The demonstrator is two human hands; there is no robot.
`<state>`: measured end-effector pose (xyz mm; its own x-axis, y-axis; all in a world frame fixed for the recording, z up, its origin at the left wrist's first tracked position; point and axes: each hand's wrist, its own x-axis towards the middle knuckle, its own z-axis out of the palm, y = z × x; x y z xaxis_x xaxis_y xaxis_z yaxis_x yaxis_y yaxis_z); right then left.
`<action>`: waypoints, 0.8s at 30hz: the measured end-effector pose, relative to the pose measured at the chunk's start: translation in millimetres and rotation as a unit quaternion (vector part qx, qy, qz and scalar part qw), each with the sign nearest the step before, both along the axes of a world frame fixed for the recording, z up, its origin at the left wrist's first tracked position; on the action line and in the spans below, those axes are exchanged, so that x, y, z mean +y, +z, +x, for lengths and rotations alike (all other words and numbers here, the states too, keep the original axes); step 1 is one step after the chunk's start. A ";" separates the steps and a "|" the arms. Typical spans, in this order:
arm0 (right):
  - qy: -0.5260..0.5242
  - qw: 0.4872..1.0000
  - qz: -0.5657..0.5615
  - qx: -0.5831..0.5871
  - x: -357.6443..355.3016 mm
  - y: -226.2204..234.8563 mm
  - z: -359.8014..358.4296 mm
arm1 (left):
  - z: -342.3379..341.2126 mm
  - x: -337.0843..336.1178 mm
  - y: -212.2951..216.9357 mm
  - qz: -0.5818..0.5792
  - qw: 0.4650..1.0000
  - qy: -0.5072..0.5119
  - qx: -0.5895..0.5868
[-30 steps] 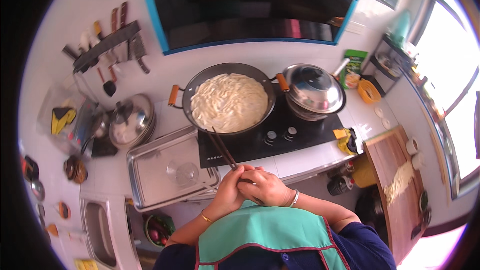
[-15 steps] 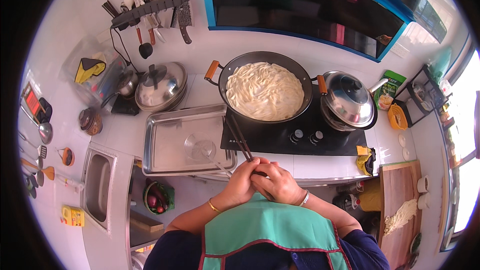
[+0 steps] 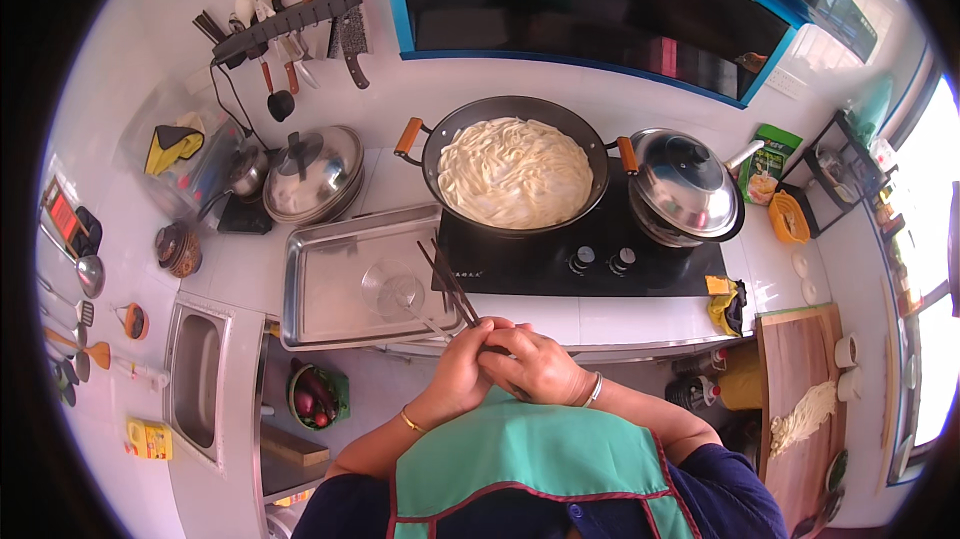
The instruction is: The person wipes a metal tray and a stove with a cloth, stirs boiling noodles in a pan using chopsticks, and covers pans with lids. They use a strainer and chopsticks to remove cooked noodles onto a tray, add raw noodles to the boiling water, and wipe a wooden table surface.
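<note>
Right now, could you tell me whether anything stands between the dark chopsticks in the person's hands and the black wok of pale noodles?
Nothing visible does. The dark chopsticks, held in both hands, point over the steel tray's right end toward the black wok of pale noodles; only bare black cooktop lies between.

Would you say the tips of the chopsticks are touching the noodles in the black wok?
Apart. The head view shows the chopsticks ending over the metal tray, short of the wok of noodles; both hands clasp their near end.
</note>
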<state>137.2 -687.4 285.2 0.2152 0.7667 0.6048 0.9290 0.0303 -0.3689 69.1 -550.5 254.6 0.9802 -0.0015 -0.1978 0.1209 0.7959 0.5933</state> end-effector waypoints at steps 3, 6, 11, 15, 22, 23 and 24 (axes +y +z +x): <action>-0.014 1.000 -0.008 0.005 -2.8 0.8 -1.5 | 2.4 -1.0 4.2 0.011 1.000 -0.007 -0.003; -0.024 1.000 0.000 0.005 -4.8 1.3 -0.7 | 6.8 -1.1 6.8 0.021 1.000 -0.023 -0.003; -0.047 0.999 0.019 0.009 -7.2 5.4 -0.6 | 16.2 -1.1 7.9 0.021 0.998 -0.051 -0.006; -0.056 0.998 0.024 0.008 -9.1 8.0 2.0 | 24.5 -0.6 6.4 0.025 0.997 -0.068 -0.008; -0.081 0.997 0.013 0.007 -11.9 9.0 2.3 | 30.6 -0.5 11.4 0.026 0.995 -0.092 0.006; -0.083 0.996 0.013 0.006 -12.1 8.6 2.8 | 31.2 -1.0 13.0 0.026 0.995 -0.094 0.005; -0.085 0.996 0.014 0.006 -11.8 8.2 3.4 | 31.2 -1.7 15.8 0.030 0.995 -0.094 -0.005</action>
